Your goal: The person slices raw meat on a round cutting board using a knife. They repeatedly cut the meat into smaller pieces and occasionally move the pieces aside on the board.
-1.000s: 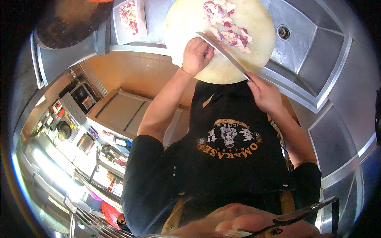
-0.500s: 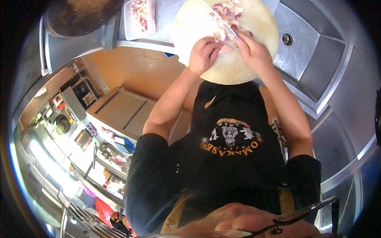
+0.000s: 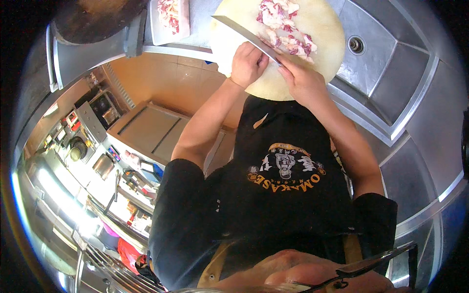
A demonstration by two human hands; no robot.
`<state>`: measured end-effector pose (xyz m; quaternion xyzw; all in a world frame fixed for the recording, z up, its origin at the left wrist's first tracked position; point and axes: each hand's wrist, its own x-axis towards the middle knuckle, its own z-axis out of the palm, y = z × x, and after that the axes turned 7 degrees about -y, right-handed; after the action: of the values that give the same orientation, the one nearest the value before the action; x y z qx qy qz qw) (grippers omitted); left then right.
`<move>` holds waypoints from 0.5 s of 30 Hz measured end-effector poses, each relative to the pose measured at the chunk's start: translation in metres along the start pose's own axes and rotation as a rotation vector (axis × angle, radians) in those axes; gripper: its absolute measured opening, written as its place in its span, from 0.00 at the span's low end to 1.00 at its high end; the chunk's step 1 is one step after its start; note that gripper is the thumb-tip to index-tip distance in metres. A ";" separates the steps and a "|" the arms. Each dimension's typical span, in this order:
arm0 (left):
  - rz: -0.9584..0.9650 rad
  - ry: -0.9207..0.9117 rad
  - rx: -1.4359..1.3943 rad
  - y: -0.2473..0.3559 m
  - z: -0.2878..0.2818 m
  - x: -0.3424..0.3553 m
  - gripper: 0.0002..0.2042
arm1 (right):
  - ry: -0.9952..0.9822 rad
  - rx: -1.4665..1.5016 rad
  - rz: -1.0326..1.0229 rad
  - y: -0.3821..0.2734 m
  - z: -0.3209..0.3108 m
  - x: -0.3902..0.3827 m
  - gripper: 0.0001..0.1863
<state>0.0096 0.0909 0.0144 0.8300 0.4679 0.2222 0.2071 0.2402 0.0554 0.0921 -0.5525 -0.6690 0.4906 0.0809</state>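
My right hand (image 3: 304,83) is closed round the handle of a kitchen knife (image 3: 244,33), whose broad blade slants up and left over the round, pale cutting board (image 3: 271,92). Just on the near side of the blade, my left hand (image 3: 248,64) has its fingers curled down onto the board. What lies under those fingertips is hidden. Beyond the knife, cut pieces of raw red-and-white meat (image 3: 299,45) lie loosely on the board. Left of the board, a white plastic tub (image 3: 186,24) holds more small pieces of raw meat (image 3: 169,14).
A steel sink (image 3: 376,53) with a round drain (image 3: 356,45) adjoins the board's right side. At the upper left sits a large dark, round pan (image 3: 97,19). Below left, a steel cabinet (image 3: 146,132) and cluttered shelves stand apart from the counter.
The knife has come nearer to me and its blade now shows broadside, slanting left. My right hand has moved nearer too. More meat pieces lie spread on the board beyond the blade.
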 end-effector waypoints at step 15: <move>0.016 0.068 -0.069 0.010 0.004 0.004 0.08 | -0.040 0.217 0.027 -0.021 -0.002 0.121 0.21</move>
<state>0.0200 0.0891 0.0175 0.8182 0.4599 0.2678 0.2177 0.1820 0.1575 0.0562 -0.5395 -0.6060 0.5720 0.1204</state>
